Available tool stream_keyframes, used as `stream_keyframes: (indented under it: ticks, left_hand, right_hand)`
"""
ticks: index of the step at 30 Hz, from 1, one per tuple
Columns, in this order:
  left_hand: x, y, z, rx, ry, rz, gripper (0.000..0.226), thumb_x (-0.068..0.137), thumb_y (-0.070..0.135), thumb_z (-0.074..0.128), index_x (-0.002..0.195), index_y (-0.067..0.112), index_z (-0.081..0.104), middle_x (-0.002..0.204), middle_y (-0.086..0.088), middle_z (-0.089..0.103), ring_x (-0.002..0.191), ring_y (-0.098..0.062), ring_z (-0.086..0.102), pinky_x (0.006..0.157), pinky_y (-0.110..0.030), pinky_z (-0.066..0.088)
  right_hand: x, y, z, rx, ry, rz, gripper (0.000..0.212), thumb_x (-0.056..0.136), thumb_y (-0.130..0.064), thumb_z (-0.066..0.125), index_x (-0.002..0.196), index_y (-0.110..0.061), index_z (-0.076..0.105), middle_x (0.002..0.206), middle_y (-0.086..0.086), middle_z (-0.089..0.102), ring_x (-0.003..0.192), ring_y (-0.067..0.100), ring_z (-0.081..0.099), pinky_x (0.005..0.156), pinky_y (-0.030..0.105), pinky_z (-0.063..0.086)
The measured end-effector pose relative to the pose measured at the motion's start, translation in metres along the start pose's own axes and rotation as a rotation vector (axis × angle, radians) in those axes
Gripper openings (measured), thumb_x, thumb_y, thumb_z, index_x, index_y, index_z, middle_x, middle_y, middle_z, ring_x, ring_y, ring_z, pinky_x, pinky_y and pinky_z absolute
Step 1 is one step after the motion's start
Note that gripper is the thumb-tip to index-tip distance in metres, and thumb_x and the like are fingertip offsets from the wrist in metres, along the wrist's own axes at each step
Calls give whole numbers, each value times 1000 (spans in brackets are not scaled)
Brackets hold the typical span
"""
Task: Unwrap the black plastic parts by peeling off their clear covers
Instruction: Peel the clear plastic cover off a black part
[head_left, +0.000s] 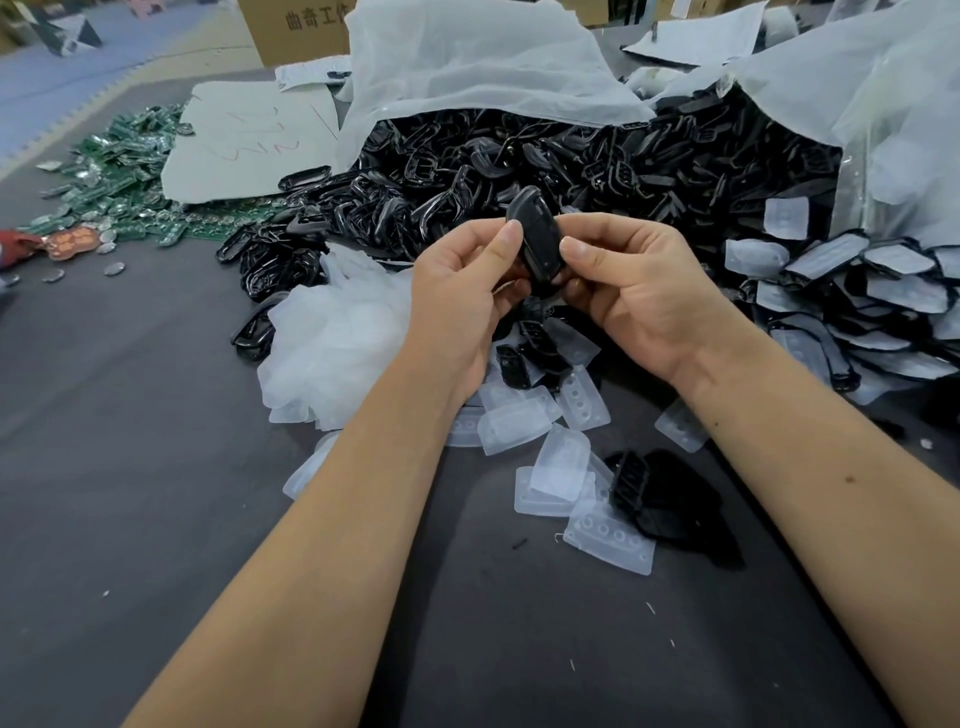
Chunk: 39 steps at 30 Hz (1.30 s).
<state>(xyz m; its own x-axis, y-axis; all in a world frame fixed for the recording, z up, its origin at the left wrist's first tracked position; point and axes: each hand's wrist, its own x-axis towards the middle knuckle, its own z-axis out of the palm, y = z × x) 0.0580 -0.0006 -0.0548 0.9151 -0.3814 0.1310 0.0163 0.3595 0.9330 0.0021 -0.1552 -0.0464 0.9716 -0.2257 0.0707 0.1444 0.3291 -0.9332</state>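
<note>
While the heap of black parts (519, 156) at 12 o'clock is left untouched, one black plastic part (535, 234) is held upright above the dark table (156, 519), just over the loose clear covers (561, 462) at 6 o'clock. The step is best done, it is judged, by steadying the part on one side and lifting a cover edge on the other. The part is pinched by the left hand (462, 291) from 9 o'clock and by the right hand (639, 291) from 3 o'clock, fingers curled narrow; whether a cover remains cannot be told.
</note>
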Motion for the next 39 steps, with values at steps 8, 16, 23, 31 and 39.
stream_keyframes:
  ticks: [8,16,23,31,39]
  left_hand:
    - [-1,0,1,-20,-3,10,14,102,-3,56,106,2,69,90,-9,77,88,-22,73,85,-37,61]
    - [-3,-4,6,51,50,66,20,99,-2,64,116,-1,73,112,-23,76,103,-31,72,98,-48,58]
    - [-2,-4,5,81,86,101,33,94,-10,67,123,4,72,98,-10,73,88,-16,69,88,-32,60]
    - [-8,12,19,672,79,343,28,83,-13,66,94,10,80,85,-4,77,79,-22,74,78,-36,62]
    - [5,2,116,978,-186,510,24,74,-9,74,85,12,79,75,5,70,70,-12,65,68,-29,55]
  right_hand:
    - [-1,0,1,-61,-46,-9,23,97,10,56,103,-6,72,99,13,71,90,21,70,82,31,58]
    - [-2,1,1,-30,-34,-102,35,92,19,58,117,-2,71,106,12,78,102,25,75,89,35,60]
    - [-4,-7,-5,-230,-54,-184,35,87,18,67,112,-6,74,101,10,79,98,20,75,89,30,59]
    - [-23,-48,-6,-1034,5,-504,39,79,15,71,102,-15,82,94,-5,79,91,4,74,85,25,60]
    - [-64,-91,-66,-1417,257,-549,38,76,13,69,99,-15,80,96,1,76,90,17,69,82,37,57]
